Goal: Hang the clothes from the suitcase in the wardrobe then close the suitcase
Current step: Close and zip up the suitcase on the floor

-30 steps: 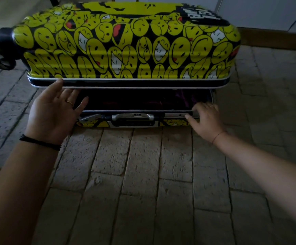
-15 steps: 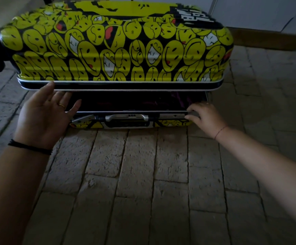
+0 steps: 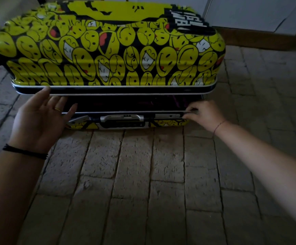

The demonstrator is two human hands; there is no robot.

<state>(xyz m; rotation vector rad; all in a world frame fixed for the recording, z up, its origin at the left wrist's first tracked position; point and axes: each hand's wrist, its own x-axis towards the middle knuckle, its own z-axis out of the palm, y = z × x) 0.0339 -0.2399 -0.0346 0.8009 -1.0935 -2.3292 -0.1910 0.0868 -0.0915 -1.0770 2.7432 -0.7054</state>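
Suitcase (image 3: 168,123) lay on the brick floor (image 3: 134,174), lid (image 3: 108,55) ajar over purple clothes (image 3: 179,102); left hand (image 3: 39,119) flat and open at the lid rim, right hand (image 3: 205,115) curled on the lower rim; opening step, apparently, calling next for a full lift of the lid.

Finishes: glossy hard shell, rough matt floor.
Suitcase (image 3: 108,55) shell looked like ribbed hard plastic with a glossy print; its frame rim (image 3: 117,112) and handle (image 3: 122,118) read as silvery metal, satin. Purple cloth (image 3: 181,102) in the gap was matt. Floor (image 3: 134,174) was rough, pitted stone-like pavers, matt. Far right: skirting (image 3: 260,38) looked like brown wood, white panels (image 3: 250,13) above it smooth and matt.
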